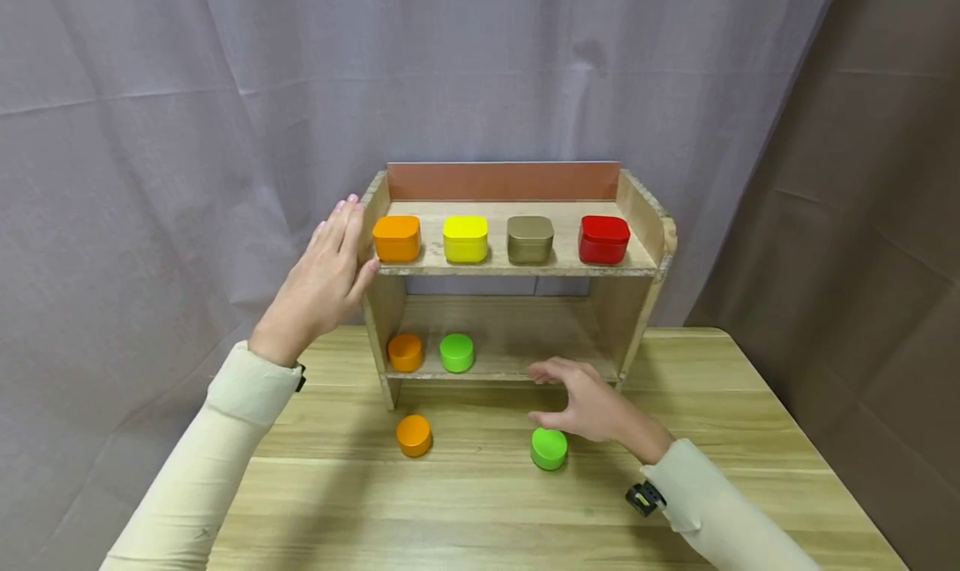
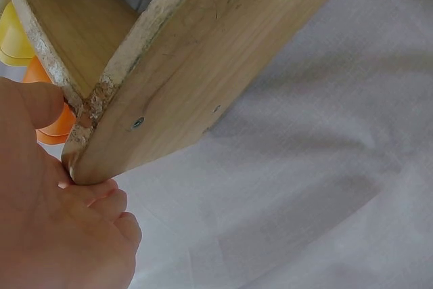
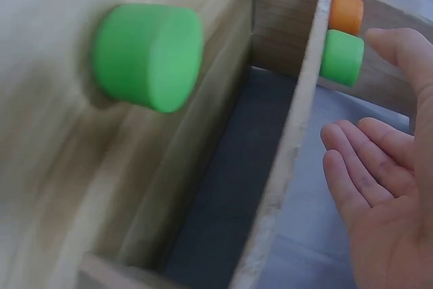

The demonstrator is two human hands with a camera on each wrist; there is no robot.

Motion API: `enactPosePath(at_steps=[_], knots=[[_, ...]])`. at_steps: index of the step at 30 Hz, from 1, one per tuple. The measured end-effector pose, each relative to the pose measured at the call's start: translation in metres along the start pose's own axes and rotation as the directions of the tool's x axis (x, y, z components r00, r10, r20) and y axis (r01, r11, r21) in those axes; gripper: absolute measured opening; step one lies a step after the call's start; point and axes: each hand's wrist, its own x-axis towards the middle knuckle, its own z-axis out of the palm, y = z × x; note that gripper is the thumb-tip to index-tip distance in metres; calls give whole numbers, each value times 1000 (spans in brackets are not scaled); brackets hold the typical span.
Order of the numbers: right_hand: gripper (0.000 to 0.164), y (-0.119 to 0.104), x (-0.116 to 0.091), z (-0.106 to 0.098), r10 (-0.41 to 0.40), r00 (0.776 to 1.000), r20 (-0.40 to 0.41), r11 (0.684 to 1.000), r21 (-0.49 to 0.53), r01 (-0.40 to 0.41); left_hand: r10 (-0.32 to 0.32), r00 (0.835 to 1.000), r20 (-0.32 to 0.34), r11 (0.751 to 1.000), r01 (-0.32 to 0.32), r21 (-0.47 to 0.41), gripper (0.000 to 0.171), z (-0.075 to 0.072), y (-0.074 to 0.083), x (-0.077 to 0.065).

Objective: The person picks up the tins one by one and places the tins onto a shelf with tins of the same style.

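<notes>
My left hand (image 1: 318,279) lies with straight fingers against the upper left side of a small wooden shelf (image 1: 510,271). In the left wrist view its thumb (image 2: 44,103) touches the front edge beside an orange tin (image 2: 57,123). The right hand (image 1: 588,400) holds nothing, its fingers spread in front of the lower board, above and behind a green round tin (image 1: 549,449) on the table. That tin stands apart from the hand in the right wrist view. On the lower board sit an orange round tin (image 1: 406,353) and a green round tin (image 1: 457,353).
Along the top board stand squarish tins: orange (image 1: 397,238), yellow (image 1: 466,239), olive (image 1: 530,240) and red (image 1: 603,240). Another orange round tin (image 1: 414,435) lies on the wooden table (image 1: 465,513). A grey curtain (image 1: 300,71) hangs behind.
</notes>
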Motion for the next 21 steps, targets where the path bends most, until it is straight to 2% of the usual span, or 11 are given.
enactPosePath(at_steps=[5, 11, 17, 21], knots=[[62, 7, -24, 5, 5, 1000, 11, 999, -38, -4, -3, 1000, 9, 1000, 3, 1, 75, 0, 0, -1], [63, 19, -46, 18, 36, 999, 21, 999, -7, -36, -3, 1000, 3, 1000, 3, -3, 75, 0, 0, -1], [63, 33, -60, 31, 100, 995, 28, 994, 43, -101, -5, 1000, 9, 1000, 5, -3, 75, 0, 0, 0], [64, 42, -65, 41, 109, 993, 40, 992, 52, -111, -7, 1000, 10, 1000, 7, -2, 75, 0, 1, 0]])
